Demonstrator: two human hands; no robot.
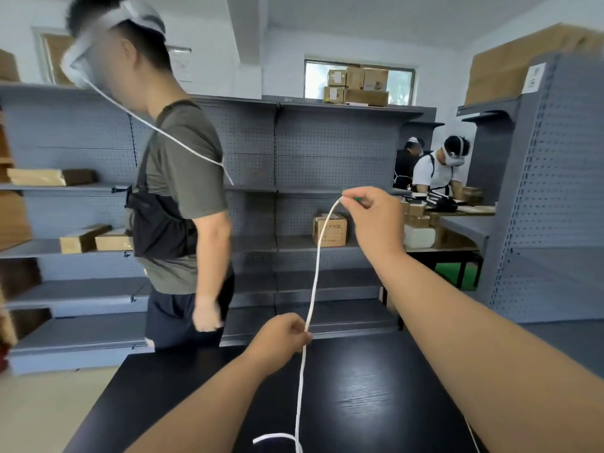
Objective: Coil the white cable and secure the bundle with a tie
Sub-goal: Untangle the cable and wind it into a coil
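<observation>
Grey shelving is filling the background, with a black table (359,387) spreading across the lower frame. The right hand (376,220), raised centre-right, is pinching the white cable (315,266) near its end, and the left hand (281,338), lower centre, is pinching it below. Between them the cable is running nearly upright, its slack trailing onto the table.

We see a black table (359,387) beneath our left hand (281,338), and left of that hand a person in an olive shirt (183,165) stands. Just left of our right hand (372,220) a cardboard box (330,229) sits on grey shelving (327,152); two more people (438,168) stand to that hand's right.
</observation>
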